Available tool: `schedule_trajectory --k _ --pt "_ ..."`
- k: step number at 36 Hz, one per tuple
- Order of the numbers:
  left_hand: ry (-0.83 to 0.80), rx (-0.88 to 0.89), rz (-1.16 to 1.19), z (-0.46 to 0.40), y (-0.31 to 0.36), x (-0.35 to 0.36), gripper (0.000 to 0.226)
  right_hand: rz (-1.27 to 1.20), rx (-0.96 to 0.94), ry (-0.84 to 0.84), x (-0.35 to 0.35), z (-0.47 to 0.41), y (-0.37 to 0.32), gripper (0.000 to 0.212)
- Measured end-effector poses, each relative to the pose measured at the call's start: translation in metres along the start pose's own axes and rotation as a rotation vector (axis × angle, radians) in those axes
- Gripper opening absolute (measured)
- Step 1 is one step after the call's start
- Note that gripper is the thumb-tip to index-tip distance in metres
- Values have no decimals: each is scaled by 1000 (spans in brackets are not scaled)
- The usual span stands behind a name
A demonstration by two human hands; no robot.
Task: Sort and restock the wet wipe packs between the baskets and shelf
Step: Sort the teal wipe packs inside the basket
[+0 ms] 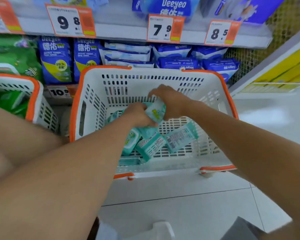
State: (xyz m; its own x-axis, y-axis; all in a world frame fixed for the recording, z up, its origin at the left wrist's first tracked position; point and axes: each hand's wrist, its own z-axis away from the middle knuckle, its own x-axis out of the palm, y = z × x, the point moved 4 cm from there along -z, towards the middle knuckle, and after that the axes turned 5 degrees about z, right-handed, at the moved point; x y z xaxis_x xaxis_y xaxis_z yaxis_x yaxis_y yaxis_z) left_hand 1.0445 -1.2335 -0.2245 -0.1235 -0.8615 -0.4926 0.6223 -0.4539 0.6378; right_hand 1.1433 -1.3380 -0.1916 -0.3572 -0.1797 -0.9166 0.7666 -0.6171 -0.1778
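Observation:
A white basket with an orange rim (213,104) stands on the floor in front of the shelf. Inside it lie several teal wet wipe packs (151,146), some face down with the label side up. Both my hands reach into the basket. My left hand (137,115) and my right hand (170,99) together grip one teal wet wipe pack (155,110) lifted above the others. Part of that pack is hidden by my fingers.
A second white and orange basket (33,94) with green packs stands at the left. The shelf (121,32) behind carries blue wipe packs (180,63), green packs (10,56) and price tags. White tiled floor (180,196) lies in front. A yellow panel (284,66) is on the right.

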Motion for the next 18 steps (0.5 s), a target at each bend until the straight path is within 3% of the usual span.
schedule_trajectory --k 2,3,5,7,10,14,16,18 --pt "52 -106 183 -1 -17 -5 46 -132 186 84 7 1 11 91" --pt "64 -164 282 1 -27 -3 42 -163 264 28 20 3 19 93" --pt "63 -262 492 4 -43 5 37 -118 305 -223 58 14 32 99" --pt "54 -325 628 7 -56 15 35 82 287 -433 100 33 49 109" --pt "60 -339 669 7 -64 21 36 335 238 -484 145 57 70 112" --pt "114 -291 646 4 -61 19 44 532 188 -461 158 56 57 91" --pt "139 -262 630 2 -58 18 44 527 211 -538 156 51 53 95" --pt "156 -234 610 1 -54 16 43 324 295 -611 138 48 56 87"
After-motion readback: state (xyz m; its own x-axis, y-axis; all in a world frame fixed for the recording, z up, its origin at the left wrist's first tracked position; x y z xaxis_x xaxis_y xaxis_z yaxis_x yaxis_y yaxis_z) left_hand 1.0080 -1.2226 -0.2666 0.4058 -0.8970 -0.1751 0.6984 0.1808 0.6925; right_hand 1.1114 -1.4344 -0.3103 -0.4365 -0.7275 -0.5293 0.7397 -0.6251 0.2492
